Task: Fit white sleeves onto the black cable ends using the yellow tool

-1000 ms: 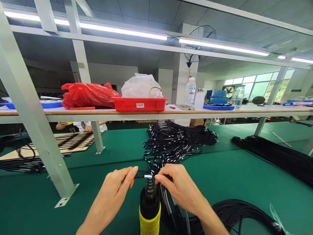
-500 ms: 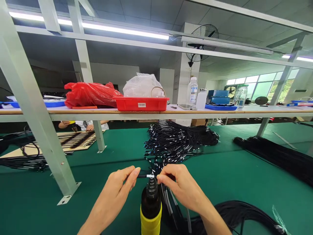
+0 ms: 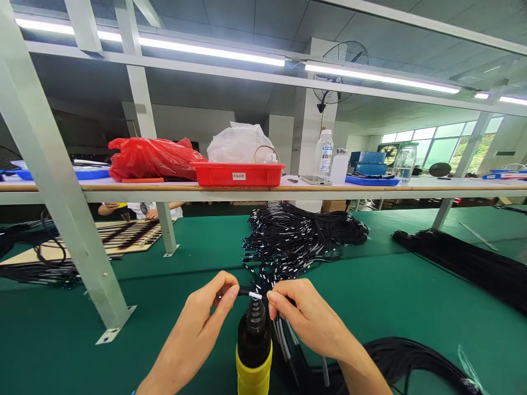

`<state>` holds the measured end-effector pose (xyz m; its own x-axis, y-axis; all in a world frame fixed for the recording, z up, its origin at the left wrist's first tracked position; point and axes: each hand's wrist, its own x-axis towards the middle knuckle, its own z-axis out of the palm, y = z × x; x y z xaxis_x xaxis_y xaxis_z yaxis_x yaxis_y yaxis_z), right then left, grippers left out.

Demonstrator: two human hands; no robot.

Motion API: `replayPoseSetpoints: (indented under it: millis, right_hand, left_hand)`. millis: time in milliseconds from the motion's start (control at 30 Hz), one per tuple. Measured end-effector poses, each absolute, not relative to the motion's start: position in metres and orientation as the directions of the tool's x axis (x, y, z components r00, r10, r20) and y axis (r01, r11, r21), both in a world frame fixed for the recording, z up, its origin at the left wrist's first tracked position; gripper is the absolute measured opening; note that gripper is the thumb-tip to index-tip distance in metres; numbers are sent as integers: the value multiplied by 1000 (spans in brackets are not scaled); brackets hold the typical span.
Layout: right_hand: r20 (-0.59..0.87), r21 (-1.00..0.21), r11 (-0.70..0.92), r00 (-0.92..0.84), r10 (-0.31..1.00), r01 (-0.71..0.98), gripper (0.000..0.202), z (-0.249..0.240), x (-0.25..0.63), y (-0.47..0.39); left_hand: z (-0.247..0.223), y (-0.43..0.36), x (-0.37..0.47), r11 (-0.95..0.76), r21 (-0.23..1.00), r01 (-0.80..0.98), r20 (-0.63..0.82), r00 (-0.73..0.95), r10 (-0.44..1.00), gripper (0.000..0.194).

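A thin black cable with a white sleeve spans the gap between my two hands. My left hand pinches its black part on the left. On the right, my right hand pinches the other side of the cable. Directly under the white sleeve stands the coiled metal nozzle of an upright tool with a black and yellow body. Whether the sleeve touches the nozzle is hard to tell.
Black cables with white ends lie behind my hands. More cable bundles lie at right and lower right. Metal posts carry a shelf with a red tray. A person's hand shows behind the left post.
My left hand has risen slightly and its fingers are more bent. The white sleeve now tilts down to the right. My right hand has shifted a little to the right.
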<state>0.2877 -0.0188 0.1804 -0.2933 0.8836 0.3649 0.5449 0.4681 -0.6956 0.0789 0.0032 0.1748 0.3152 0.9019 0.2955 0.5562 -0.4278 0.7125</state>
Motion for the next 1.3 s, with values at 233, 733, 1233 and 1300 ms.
replayPoseSetpoints:
  millis: [233, 733, 1233, 1300]
  right_hand:
    - [368, -707, 425, -219, 903, 564, 31, 178, 284, -15]
    - [379, -735, 372, -111, 919, 567, 28, 167, 280, -6]
    - [411, -734, 403, -116, 904, 547, 33, 162, 275, -8]
    - [413, -748, 399, -100, 905, 530, 28, 160, 274, -7]
  left_hand:
    - [172, 2, 81, -447, 681, 580, 352, 275, 895, 44]
    - [176, 1, 81, -424, 708, 565, 322, 276, 905, 32]
    - [175, 2, 81, -457, 693, 557, 362, 280, 889, 32]
    - [177, 0, 80, -451, 686, 571, 358, 274, 893, 26]
